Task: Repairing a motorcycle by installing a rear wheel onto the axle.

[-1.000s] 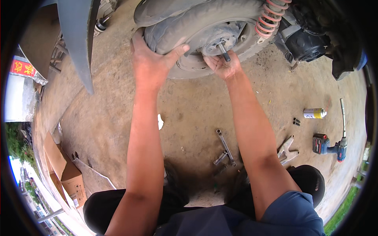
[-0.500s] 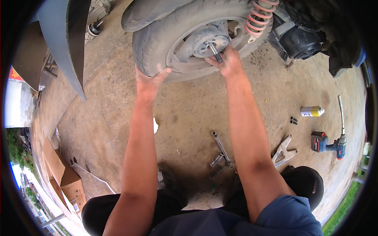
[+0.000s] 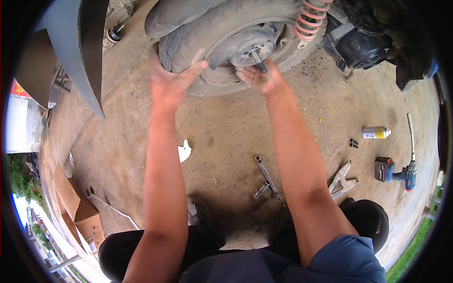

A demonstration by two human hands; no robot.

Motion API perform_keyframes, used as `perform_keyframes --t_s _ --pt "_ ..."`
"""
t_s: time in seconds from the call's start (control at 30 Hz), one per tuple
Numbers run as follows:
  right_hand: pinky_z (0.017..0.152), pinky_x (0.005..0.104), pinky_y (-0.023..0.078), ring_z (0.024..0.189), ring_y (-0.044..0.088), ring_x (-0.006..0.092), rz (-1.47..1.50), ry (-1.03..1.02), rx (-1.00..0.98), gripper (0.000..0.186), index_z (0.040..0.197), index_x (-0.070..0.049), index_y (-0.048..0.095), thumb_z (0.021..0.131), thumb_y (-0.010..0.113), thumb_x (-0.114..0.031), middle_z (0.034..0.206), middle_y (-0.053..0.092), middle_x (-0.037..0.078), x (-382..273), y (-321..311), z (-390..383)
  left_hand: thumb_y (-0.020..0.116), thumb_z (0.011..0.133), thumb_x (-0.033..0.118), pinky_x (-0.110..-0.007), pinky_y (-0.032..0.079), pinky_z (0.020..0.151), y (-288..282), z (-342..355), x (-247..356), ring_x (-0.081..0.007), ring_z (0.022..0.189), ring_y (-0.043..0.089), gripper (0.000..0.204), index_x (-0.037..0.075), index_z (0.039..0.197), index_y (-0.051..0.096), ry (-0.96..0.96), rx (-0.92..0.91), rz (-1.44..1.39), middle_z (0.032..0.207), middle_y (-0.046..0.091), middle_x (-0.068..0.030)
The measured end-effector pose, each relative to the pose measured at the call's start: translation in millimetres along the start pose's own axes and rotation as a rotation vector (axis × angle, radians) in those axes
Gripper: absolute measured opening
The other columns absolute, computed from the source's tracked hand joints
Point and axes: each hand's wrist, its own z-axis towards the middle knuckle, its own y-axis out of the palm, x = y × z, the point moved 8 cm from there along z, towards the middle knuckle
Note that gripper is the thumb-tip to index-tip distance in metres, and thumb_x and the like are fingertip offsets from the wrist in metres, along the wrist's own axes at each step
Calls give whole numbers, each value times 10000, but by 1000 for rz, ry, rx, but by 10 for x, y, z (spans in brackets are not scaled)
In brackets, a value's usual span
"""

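A dusty scooter wheel (image 3: 219, 89) with a worn tyre stands at the top, a metal axle (image 3: 258, 62) sticking out of its hub (image 3: 243, 52). My left hand (image 3: 171, 85) grips the tyre's left side, thumb over the sidewall and fingers behind the tread. Just below the axle end, my right hand (image 3: 264, 81) is curled against the lower wheel by the rim. Its fingers point left, and part of the grip is hidden by the axle and wrist. A red coil shock absorber (image 3: 309, 21) hangs at the wheel's upper right.
The dark engine (image 3: 361, 49) is right of the wheel. Wrenches (image 3: 267, 178), a metal bracket (image 3: 343, 180), a spray can (image 3: 376, 132), bolts (image 3: 354, 143) and a cordless impact driver (image 3: 398, 175) lie on the concrete. A cardboard box (image 3: 85, 221) sits left; curved dark panels (image 3: 71, 42) stand upper left.
My left hand has moved up and left around the tyre. My right hand has shifted slightly left and down below the axle, its fingers now showing more. The wheel has shifted slightly.
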Motion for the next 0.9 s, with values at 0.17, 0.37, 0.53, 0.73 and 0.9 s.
perform_keyframes --t_s 0.17,0.37,0.53,0.73,0.9 --pt "906 500 597 988 730 385 -270 10 181 595 1286 12 603 1090 388 -507 1071 726 224 -51 -210 -165 1004 652 294 -391 448 1103 -15 -47 -36 -276 1267 568 1042 -85 1437 433 -31 -57 -191 1360 592 -198" --pt "788 460 525 857 722 301 -1038 -968 608 425 998 68 698 1024 556 -332 866 716 218 -887 157 -1008 669 942 603 -419 336 1204 -150 -142 -348 -292 1441 447 963 -46 1570 334 -69 -44 -156 1566 450 -197" --pt "929 343 498 1040 643 241 -721 -900 445 459 1226 56 668 1065 524 -350 1150 711 117 -985 -40 -934 359 1094 562 -425 306 1232 126 -200 -885 -297 1474 416 761 -6 1599 316 -467 52 -806 1631 397 -137" --pt "1160 405 397 1382 514 269 -377 -404 129 717 1594 -26 337 1095 430 -533 1610 416 133 -918 76 -330 341 1108 539 -403 332 1220 170 -240 -1132 -287 1448 453 704 10 1569 393 -649 264 -768 1586 468 -128" --pt "1198 436 357 1425 470 274 -233 -518 16 716 1602 -45 319 1100 402 -549 1607 409 147 -849 272 -386 362 1111 496 -405 346 1210 170 -225 -972 -291 1432 475 660 16 1561 412 -571 237 -863 1573 490 -119"
